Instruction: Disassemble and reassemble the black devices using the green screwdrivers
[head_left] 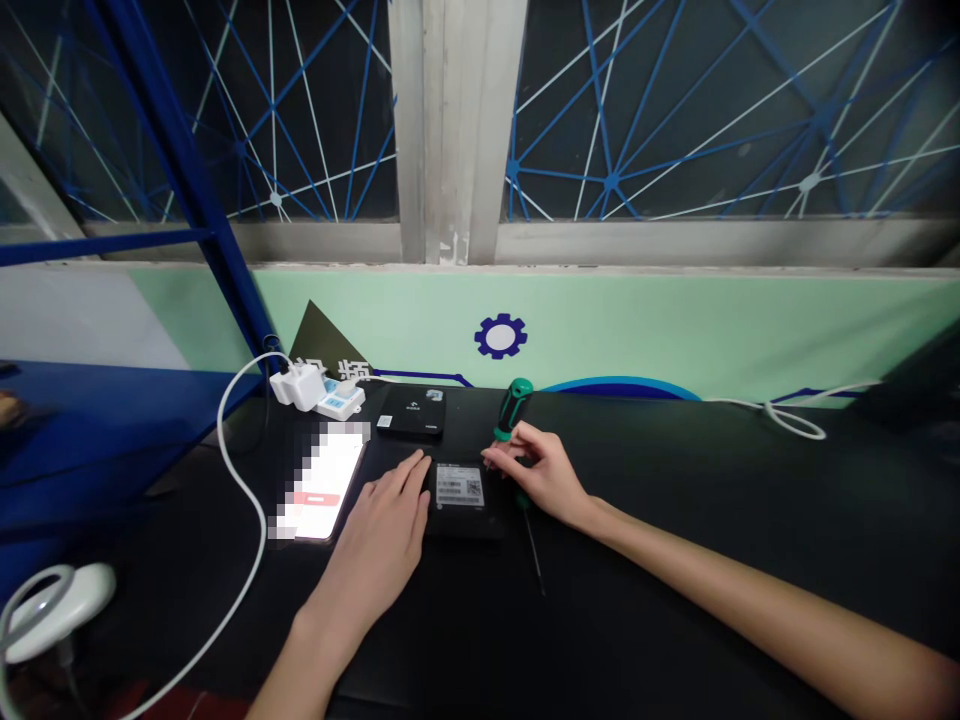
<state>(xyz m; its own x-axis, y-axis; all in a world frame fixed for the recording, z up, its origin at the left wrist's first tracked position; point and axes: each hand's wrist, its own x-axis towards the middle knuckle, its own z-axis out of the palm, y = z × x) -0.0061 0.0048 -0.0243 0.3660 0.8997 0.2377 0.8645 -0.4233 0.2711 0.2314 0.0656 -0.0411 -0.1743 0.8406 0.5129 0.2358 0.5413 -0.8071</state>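
My left hand (379, 535) lies flat with its fingertips against the left side of a black box (459, 505), which has a white barcode label on top. My right hand (541, 472) is over the box's far right corner, its fingers reaching onto the box. A green-and-black screwdriver handle (514, 410) rises just behind those fingers. A thin metal shaft (535, 555) runs from under the hand toward me. The hand hides the join, so I cannot tell whether they are one tool or whether the hand grips it.
On the dark table (675, 520) lie a second black box (411, 412), a lit phone (322, 480) with a pixelated screen, and a white charger (294, 385) beside a white power strip (337, 398). A white cable (244, 510) loops to a white round object (60, 610). Behind stands a green wall.
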